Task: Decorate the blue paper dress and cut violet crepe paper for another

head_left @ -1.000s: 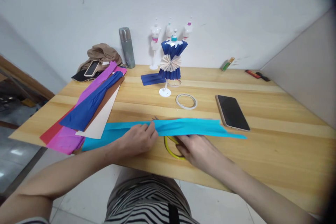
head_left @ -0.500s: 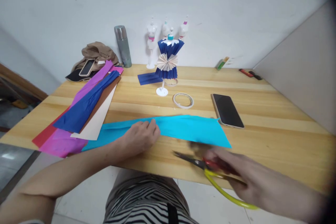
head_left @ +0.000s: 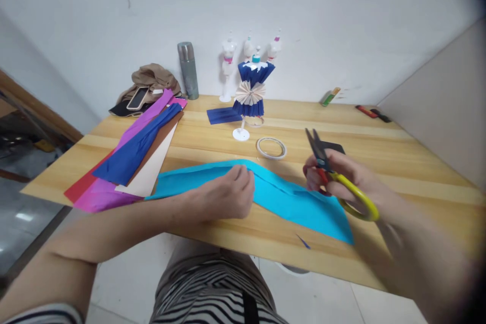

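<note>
A long strip of turquoise crepe paper [head_left: 299, 207] lies across the front of the table, with a fold along its far edge. My left hand [head_left: 237, 190] is closed on the paper near its middle, fingers pinched together. Scissors [head_left: 322, 162] with yellow and red handles are held in my right hand [head_left: 349, 172], their blades pointing up and slightly apart. The fingers of that hand are by the paper's far right edge; I cannot tell whether they grip it too. Behind stands a small white mannequin [head_left: 241, 134] dressed in pleated blue paper with a cream rosette.
A roll of tape [head_left: 271, 148] lies beyond the turquoise paper. Coloured paper sheets [head_left: 140, 152] are piled at left, near a phone [head_left: 138, 97], brown cloth [head_left: 155, 78] and a flask [head_left: 189, 71]. A dark phone [head_left: 332, 147] is partly behind my right hand. A blue scrap [head_left: 304, 242] lies near the front edge.
My right hand has risen from the table's front edge to the paper's far side, turning the scissors upward. The paper's right end has shifted nearer me. My left hand still holds its middle.
</note>
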Tool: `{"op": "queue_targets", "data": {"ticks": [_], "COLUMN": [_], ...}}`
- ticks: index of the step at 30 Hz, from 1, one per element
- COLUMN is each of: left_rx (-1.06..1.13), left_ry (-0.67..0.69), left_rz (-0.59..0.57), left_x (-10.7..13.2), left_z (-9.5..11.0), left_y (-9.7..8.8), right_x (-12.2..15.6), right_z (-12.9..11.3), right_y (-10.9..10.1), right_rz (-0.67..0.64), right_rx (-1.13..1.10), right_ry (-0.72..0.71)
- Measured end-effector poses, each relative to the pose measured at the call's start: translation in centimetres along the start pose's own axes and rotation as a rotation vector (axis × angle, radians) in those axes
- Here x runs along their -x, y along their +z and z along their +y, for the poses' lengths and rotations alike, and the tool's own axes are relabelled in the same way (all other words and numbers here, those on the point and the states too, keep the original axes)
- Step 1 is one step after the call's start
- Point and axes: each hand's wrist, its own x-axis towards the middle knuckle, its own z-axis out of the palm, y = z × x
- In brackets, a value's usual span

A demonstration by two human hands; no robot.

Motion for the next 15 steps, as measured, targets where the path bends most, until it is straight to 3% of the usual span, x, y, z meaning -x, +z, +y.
{"op": "queue_targets", "data": {"ticks": [2, 4, 10, 12, 15], "left_rx": [0.061, 0.119, 0.276, 0.342, 0.395], "left_ry": [-0.018, -0.021, -0.073, -0.309, -0.738], "left_rz": [-0.058, -0.044, 0.24, 0.305, 0.497], "left_x": [-1.0, -1.1, 3.0, 5.1, 7.9], "left_z": [-1.1, -2.0, -4.6, -6.6, -10.3], "left_y": [-1.6, -2.4, -0.9, -0.2, 0.5], "right_x": [-1.9, -3.5, -5.6, -5.7, -5.5], "right_z": [-0.7, -1.4, -2.6, -2.7, -2.8], "right_y": [1.3, 2.3, 3.5, 3.6, 3.5], "right_rz": [-0.008, -0.022, -0.111, -0.141, -0.161], "right_rx": [0.003, -0.027, -0.073, -0.098, -0.138], "right_ry": [-0.005, -0.01, -0.065, -0.111, -0.153]}}
